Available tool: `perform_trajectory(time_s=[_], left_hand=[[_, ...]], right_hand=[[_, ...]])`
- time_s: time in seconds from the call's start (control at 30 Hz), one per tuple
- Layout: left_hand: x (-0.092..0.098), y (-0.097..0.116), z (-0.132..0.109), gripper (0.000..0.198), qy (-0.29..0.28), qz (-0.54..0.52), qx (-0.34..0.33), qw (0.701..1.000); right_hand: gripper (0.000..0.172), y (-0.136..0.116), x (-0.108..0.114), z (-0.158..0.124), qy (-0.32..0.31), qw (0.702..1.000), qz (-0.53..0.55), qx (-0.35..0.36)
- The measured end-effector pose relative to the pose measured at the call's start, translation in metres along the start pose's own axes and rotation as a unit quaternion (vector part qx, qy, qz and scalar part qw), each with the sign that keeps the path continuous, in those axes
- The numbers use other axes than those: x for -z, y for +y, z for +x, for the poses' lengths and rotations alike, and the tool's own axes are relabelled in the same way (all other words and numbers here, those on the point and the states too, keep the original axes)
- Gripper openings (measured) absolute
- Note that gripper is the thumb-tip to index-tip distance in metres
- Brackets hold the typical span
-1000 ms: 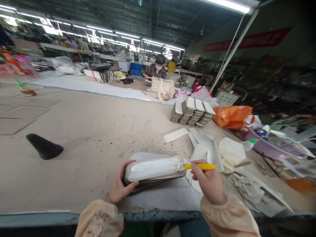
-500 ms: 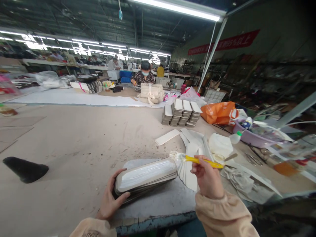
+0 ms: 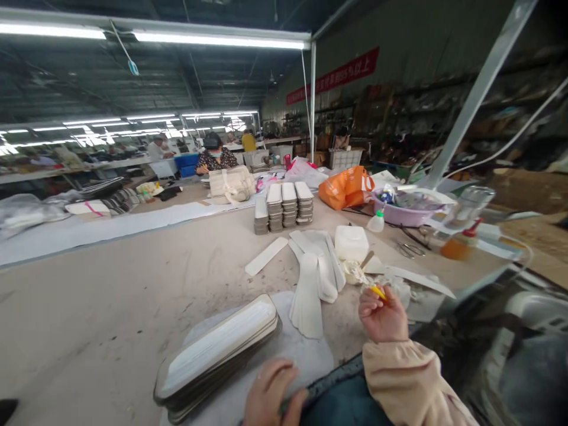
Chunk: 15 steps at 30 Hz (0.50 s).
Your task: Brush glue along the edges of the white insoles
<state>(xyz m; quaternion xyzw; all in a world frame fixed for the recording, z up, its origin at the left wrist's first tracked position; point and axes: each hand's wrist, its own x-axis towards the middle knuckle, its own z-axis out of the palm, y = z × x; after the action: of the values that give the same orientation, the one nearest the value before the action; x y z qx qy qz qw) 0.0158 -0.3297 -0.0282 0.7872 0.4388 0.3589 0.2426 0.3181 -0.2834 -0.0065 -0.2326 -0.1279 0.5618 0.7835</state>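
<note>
My right hand [image 3: 382, 315] is closed round the yellow handle of a brush [image 3: 378, 292]. Its whitish head is by a glue-smeared tub [image 3: 354, 272], though I cannot tell whether they touch. My left hand [image 3: 273, 387] is off the stack, near the table's front edge, fingers apart and slightly bent, holding nothing I can see. Just left of it lies a slanted stack of long rounded panels [image 3: 217, 349], its white top streaked with wet-looking coating. A fan of white strips [image 3: 307, 299] sits between the stack and my right hand, and one loose strip [image 3: 266, 255] lies farther back.
Several neat piles of panels [image 3: 288, 204] stand farther back. Beyond the strips are a white jug [image 3: 351, 241], a green-capped bottle [image 3: 376, 221], scissors [image 3: 412, 249] and an orange bag [image 3: 346, 188]. A purple basin [image 3: 406, 216] stands at the right. A person [image 3: 216, 155] sits across the table.
My left hand has let go of the panel stack and moved right, toward the table edge. My right hand has carried the brush from above the strips to beside the tub. The view has turned right.
</note>
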Motion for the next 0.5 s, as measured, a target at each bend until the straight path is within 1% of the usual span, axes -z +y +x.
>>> perform_trajectory(time_s=[0.03,0.1,0.17,0.2,0.27,0.33,0.5], left_hand=[[-0.017,0.007,0.017,0.027,-0.046,0.031,-0.018,0.998],[-0.045,0.020,0.049,0.033,-0.103,0.092,-0.008,0.990],[-0.064,0.029,0.074,0.032,-0.138,0.147,0.016,0.979],[-0.072,0.032,0.082,0.029,-0.149,0.171,0.028,0.973],[-0.081,0.036,0.090,0.022,-0.162,0.210,0.049,0.963],[-0.087,0.037,0.091,0.018,-0.169,0.234,0.053,0.956],[-0.093,0.037,0.088,0.024,-0.192,0.300,0.015,0.934]], right_hand=[[0.023,-0.001,0.004,-0.001,0.004,1.000,0.015,-0.005],[0.023,-0.003,0.008,-0.003,0.008,0.999,0.047,-0.015],[0.023,-0.007,0.008,-0.005,0.003,0.998,0.059,-0.019],[0.023,-0.008,0.008,-0.005,-0.001,0.998,0.060,-0.018],[0.023,-0.012,0.008,-0.006,-0.004,0.997,0.069,-0.018],[0.022,-0.014,0.010,-0.007,-0.006,0.995,0.094,-0.025],[0.021,-0.014,0.013,-0.011,-0.018,0.990,0.131,-0.041]])
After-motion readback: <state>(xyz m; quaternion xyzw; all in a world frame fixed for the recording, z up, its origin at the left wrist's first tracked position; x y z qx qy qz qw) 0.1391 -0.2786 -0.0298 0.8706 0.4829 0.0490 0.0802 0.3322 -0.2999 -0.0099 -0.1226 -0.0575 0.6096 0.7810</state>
